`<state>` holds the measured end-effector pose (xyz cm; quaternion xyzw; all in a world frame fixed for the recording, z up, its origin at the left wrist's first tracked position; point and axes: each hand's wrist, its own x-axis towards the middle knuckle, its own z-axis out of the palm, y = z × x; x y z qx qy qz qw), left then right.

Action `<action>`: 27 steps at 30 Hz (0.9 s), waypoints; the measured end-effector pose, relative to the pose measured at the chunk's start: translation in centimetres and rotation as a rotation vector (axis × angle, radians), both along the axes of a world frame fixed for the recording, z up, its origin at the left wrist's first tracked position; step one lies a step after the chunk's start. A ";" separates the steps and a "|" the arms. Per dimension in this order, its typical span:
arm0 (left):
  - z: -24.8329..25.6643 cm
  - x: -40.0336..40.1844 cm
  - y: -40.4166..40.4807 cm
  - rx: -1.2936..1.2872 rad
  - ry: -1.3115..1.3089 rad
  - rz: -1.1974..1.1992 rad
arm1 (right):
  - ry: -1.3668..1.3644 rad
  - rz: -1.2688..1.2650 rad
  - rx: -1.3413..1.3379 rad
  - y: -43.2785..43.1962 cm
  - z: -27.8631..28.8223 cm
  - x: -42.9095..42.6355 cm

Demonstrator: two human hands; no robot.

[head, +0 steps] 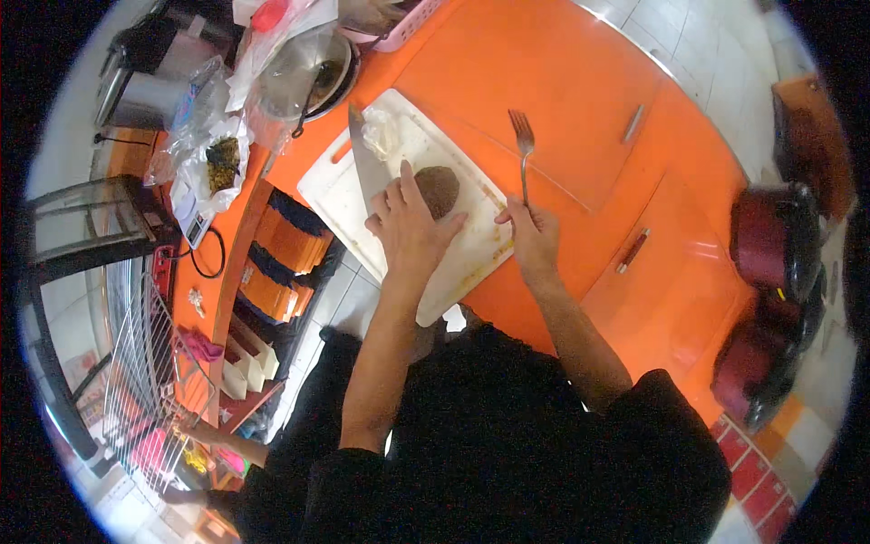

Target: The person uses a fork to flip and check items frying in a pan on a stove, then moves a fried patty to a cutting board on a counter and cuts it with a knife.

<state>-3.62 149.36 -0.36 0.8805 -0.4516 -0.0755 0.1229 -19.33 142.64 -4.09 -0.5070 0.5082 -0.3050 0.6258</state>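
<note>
My left hand (411, 228) is spread on the white cutting board (469, 251). Its index finger and thumb lie on either side of a round dark brown lump (437, 190), possibly touching its edge. Beneath and beside the other fingers lies a large kitchen knife (363, 160), its blade along the board's left part. A crumpled piece of clear plastic (382, 134) rests near the blade. At the board's right edge, my right hand (537, 234) grips a metal fork (523, 139) by the handle, tines pointing away from me.
Left of the board stand a metal bowl (292, 75) and a digital scale (197, 228) bearing brown food (223, 163) in a white wrapper. A pink basket (414, 24) is at the back. Over the orange tabletop (544, 54), handles show. Another person's arm (228, 438) reaches in at lower left.
</note>
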 end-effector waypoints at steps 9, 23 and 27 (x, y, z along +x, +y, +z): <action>0.8 1.7 -1.7 0.136 0.155 -0.149 | -0.046 -0.095 -0.057 -0.1 0.7 -0.9; 1.9 1.0 10.6 0.291 0.199 0.248 | 0.069 0.107 -0.115 4.9 3.1 -0.1; 1.8 1.0 11.0 0.335 0.261 0.238 | 0.126 0.279 -0.259 7.9 1.6 2.3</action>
